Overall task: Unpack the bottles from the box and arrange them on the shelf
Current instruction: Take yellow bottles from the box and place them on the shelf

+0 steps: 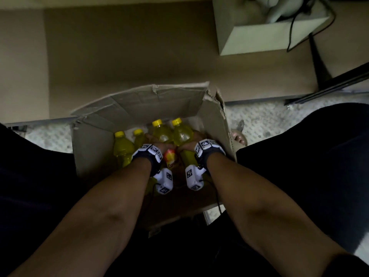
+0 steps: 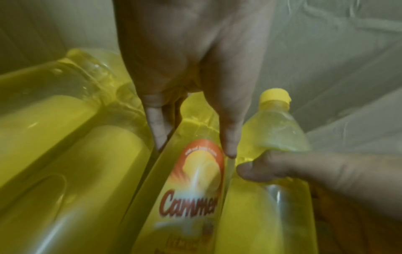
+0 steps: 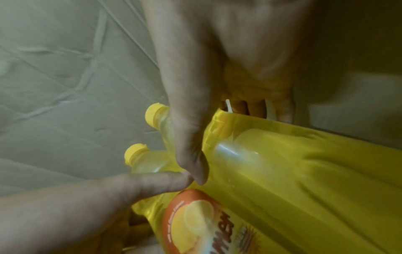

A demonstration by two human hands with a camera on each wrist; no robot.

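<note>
Both forearms reach down from the bottom of the head view into an open cardboard box [image 1: 93, 144] on the floor, each wrist wearing a band of black-and-white marker tiles. From the head view, the left hand [image 1: 157, 143] and the right hand [image 1: 190, 144] sit side by side among yellow bottles, and four yellow caps stand up behind them; the fingers are mostly hidden there.

Only the wrist cameras show the grips. In the left wrist view the left hand [image 2: 191, 72] has its fingers [image 2: 157, 127] and thumb [image 2: 282, 170] wrapped round the labelled bottle [image 2: 195, 180], the fingertips pushed into the gaps on either side of it. Its orange oval label carries a pale lemon picture and red script reading "Cammer", cut off at the bottle's edge; the smaller print is too blurred to read. Another capped bottle [image 2: 276, 127] leans just beside it, touching the thumb, and two more yellow bodies lie at the left.

In the right wrist view the right hand [image 3: 217, 68] closes on a plain yellow bottle [image 3: 293, 163], the forefinger meeting the thumb [image 3: 141, 185] above the same orange label [image 3: 195, 223]. Two yellow caps [image 3: 155, 116] show behind that finger, against crinkled clear plastic lining the box.

Beyond the box, the head view alone shows a brown shelf board [image 1: 139, 56], a pale carton [image 1: 259, 39] with a black cable, and speckled floor [image 1: 259, 116].
</note>
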